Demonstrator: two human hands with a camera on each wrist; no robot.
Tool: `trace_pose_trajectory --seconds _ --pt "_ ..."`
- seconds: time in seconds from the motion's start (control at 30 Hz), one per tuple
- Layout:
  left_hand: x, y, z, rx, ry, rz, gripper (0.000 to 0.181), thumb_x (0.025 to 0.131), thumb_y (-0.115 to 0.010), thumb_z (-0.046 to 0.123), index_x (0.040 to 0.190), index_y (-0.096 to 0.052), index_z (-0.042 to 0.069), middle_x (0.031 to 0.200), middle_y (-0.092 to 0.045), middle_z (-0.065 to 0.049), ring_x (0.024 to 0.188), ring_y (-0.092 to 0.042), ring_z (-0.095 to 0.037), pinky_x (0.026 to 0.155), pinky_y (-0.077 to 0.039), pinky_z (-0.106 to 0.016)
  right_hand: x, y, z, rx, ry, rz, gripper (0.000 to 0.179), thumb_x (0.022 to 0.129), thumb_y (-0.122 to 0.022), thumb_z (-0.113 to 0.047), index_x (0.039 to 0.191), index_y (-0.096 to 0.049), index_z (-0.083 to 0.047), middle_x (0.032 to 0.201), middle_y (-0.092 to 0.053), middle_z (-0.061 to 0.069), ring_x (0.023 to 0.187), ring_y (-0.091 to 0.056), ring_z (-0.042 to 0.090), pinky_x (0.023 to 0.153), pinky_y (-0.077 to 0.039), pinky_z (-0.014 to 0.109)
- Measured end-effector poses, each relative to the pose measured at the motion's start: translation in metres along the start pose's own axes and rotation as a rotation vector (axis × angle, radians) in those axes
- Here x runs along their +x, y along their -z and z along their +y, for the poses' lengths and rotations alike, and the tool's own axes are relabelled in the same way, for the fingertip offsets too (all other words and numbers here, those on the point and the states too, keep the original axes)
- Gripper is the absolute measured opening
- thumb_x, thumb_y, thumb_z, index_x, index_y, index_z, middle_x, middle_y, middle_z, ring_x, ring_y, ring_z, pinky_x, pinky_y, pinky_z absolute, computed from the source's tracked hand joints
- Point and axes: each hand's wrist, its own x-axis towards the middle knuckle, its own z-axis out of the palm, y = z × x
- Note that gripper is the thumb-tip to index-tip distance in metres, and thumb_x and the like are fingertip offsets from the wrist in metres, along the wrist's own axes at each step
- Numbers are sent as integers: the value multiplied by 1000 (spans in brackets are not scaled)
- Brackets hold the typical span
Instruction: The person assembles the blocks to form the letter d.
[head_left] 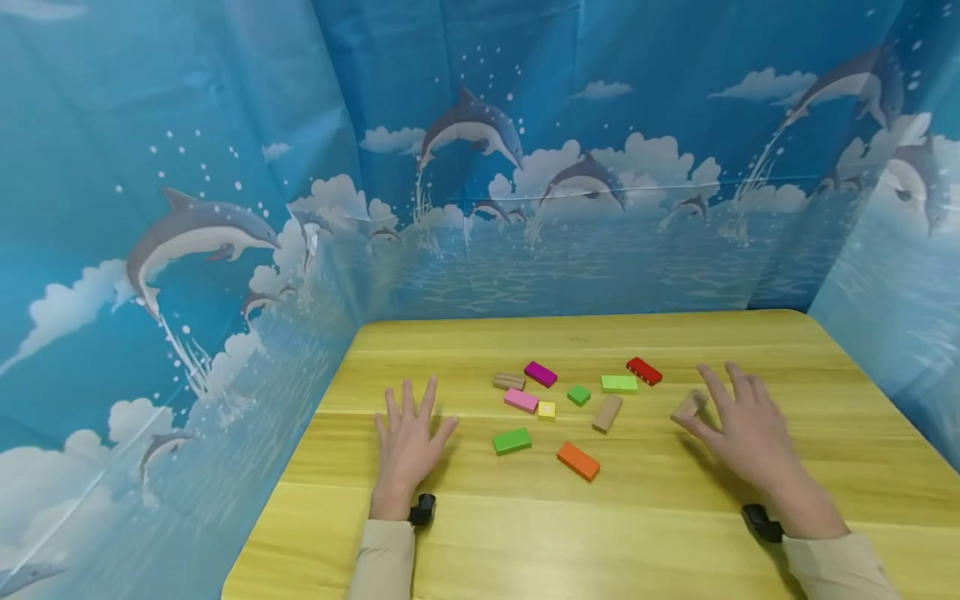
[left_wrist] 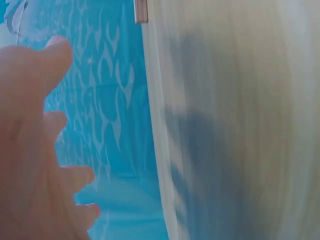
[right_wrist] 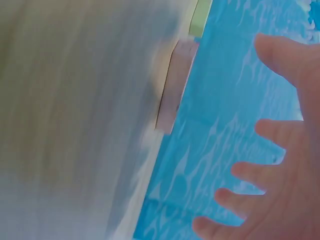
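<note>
My right hand (head_left: 750, 429) hovers over the right part of the table, thumb and fingers spread. Just beyond its thumb a natural wood block (head_left: 688, 406) lies on the table; the right wrist view shows this block (right_wrist: 177, 85) apart from the fingers (right_wrist: 272, 132). My left hand (head_left: 407, 450) is held above the table on the left, its fingers fanned out and holding nothing. Nearest to it is a green block (head_left: 512, 442). An orange block (head_left: 578, 461) lies between the hands, with a second wood block (head_left: 607, 414) behind it.
Farther back lie pink (head_left: 521, 401), yellow (head_left: 547, 411), small green (head_left: 578, 395), magenta (head_left: 541, 374), light green (head_left: 618, 384) and red (head_left: 644, 371) blocks, plus another wood block (head_left: 509, 381). A dolphin-print curtain (head_left: 525, 267) surrounds the yellow wood-grain table (head_left: 480, 533).
</note>
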Motion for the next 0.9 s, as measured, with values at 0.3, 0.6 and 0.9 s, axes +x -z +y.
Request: trace_pose_trajectory --seconds 0.3,0.6,0.9 --pt "4 3 26 -128 -40 14 81 99 -45 65 164 -9 31 167 -10 -13 151 -4 -42 111 -20 -70 11 2 -31 197 50 -36 90 91 -72 -50 160 -28 -11 156 -23 33 134 -26 60 95 -27 77" --pt "7 2 62 -309 -146 4 76 103 -50 52 164 -16 22 166 -16 -15 152 -6 -36 113 -22 -66 23 -8 -53 283 76 -87 87 91 -73 -47 160 -29 -15 155 -29 29 133 -33 55 93 -35 75" --pt "5 -14 105 -471 -272 -78 68 103 -55 43 162 -23 27 165 -24 0 150 -21 -23 117 -26 -50 25 -30 -67 327 102 -138 85 89 -78 -39 157 -35 -12 151 -38 24 131 -42 49 94 -39 73"
